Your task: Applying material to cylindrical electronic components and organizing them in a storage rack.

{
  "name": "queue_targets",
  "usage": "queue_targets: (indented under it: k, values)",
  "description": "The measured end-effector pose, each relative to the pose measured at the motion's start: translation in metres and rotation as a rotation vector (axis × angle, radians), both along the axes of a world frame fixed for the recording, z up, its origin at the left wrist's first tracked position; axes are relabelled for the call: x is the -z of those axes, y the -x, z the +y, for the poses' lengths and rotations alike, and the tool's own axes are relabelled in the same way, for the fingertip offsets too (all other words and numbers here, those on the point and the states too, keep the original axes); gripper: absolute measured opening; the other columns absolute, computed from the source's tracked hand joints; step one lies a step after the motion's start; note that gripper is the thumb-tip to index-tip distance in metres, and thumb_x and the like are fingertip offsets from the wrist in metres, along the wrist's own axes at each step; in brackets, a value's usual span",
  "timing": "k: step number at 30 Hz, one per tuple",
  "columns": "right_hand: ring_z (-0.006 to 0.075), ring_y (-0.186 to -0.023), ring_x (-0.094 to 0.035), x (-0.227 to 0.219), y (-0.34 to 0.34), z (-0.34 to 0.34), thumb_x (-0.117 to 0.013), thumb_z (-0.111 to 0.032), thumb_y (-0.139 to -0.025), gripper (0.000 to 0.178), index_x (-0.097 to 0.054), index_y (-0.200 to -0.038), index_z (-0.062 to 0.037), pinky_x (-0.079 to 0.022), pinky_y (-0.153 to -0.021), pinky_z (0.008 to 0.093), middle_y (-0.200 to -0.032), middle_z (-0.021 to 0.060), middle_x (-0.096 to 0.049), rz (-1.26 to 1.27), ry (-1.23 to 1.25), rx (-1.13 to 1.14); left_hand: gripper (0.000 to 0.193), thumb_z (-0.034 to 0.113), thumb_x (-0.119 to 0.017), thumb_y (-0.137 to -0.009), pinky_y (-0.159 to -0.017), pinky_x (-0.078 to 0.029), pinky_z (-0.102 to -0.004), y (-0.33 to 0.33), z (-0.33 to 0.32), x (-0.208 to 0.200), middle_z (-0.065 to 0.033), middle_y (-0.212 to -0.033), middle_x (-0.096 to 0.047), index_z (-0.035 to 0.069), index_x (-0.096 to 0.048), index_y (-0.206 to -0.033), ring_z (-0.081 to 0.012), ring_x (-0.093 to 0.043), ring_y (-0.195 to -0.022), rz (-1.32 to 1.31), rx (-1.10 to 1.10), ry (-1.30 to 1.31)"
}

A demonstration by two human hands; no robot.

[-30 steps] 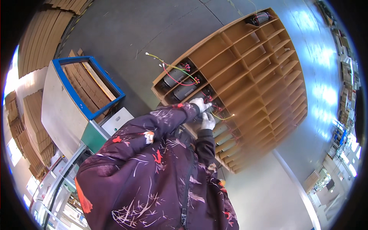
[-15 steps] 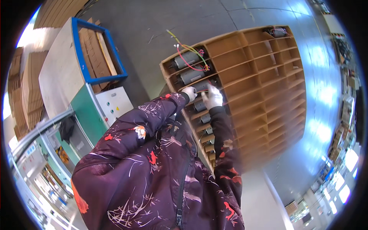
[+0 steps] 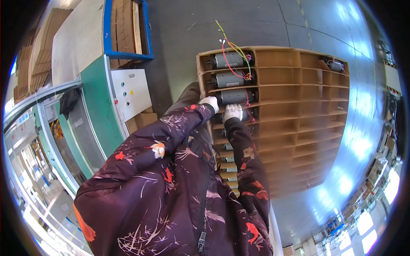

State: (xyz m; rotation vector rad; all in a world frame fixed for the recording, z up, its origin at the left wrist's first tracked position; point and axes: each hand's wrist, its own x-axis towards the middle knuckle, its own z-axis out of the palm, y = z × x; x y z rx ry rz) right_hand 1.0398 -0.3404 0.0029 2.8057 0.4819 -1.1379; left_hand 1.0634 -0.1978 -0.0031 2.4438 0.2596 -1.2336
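A large brown cardboard divider box [image 3: 277, 94] holds grey cylindrical electric motors in its left column. The farthest motor [image 3: 228, 60] and the second motor [image 3: 230, 80] lie sideways in their slots, with red, yellow and green wires over them. At the left end of the third motor [image 3: 235, 97], my white-gloved left hand [image 3: 210, 103] is closed around its end. My gloved right hand [image 3: 233, 112] is just below that motor's near side, over the divider and the fourth slot. Its fingers are curled, and what they grip is hidden.
More motors line the column nearer my body, partly under my right sleeve. One motor [image 3: 335, 65] lies in the far right compartment. To the left stand a white control box [image 3: 131, 92] and a blue-framed opening [image 3: 149, 34] with cardboard inside. Grey floor surrounds the box.
My right hand, raised and blurred over the third motor before, has come down to its near side with fingers curled. My left hand stays at the motor's end. The view has shifted.
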Motion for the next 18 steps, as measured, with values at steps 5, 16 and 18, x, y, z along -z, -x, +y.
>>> queue_targets:
  k: [5, 16, 18]
  values:
    - [0.0239, -0.125, -0.054, 0.024, -0.022, 0.007, -0.058, -0.043, -0.086, 0.045, -0.068, -0.118, -0.0123, -0.035, -0.105, 0.0423, -0.129, 0.0084, -0.063, 0.291, 0.221, 0.094, 0.027, 0.023, -0.058, -0.08, -0.08, -0.052, -0.047, 0.036, -0.002, -0.032, -0.0146, -0.102, -0.064, 0.007, -0.061, -0.101, -0.0304, -0.065, -0.096, -0.379, 0.429, -0.054]
    - [0.0356, -0.088, -0.068, -0.033, -0.104, -0.024, -0.055, -0.017, -0.084, 0.039, -0.055, -0.122, -0.0057, -0.054, -0.078, 0.0456, -0.099, 0.0212, -0.068, -0.516, -0.178, 0.752, 0.061, 0.024, -0.061, -0.076, -0.105, -0.042, -0.0412, 0.041, -0.01, 0.028, -0.0245, -0.132, -0.052, -0.003, -0.049, -0.129, -0.0363, -0.051, -0.124, 0.066, 0.283, 0.237]
    - [0.034, -0.088, -0.067, -0.03, -0.124, -0.011, -0.059, -0.017, -0.082, 0.041, -0.053, -0.122, -0.0066, -0.053, -0.075, 0.0441, -0.102, 0.0154, -0.064, -0.474, -0.051, 0.539, 0.065, 0.028, -0.065, -0.075, -0.104, -0.043, -0.0407, 0.042, -0.011, 0.029, -0.0239, -0.132, -0.052, -0.004, -0.048, -0.13, -0.0355, -0.051, -0.123, 0.07, 0.282, 0.236]
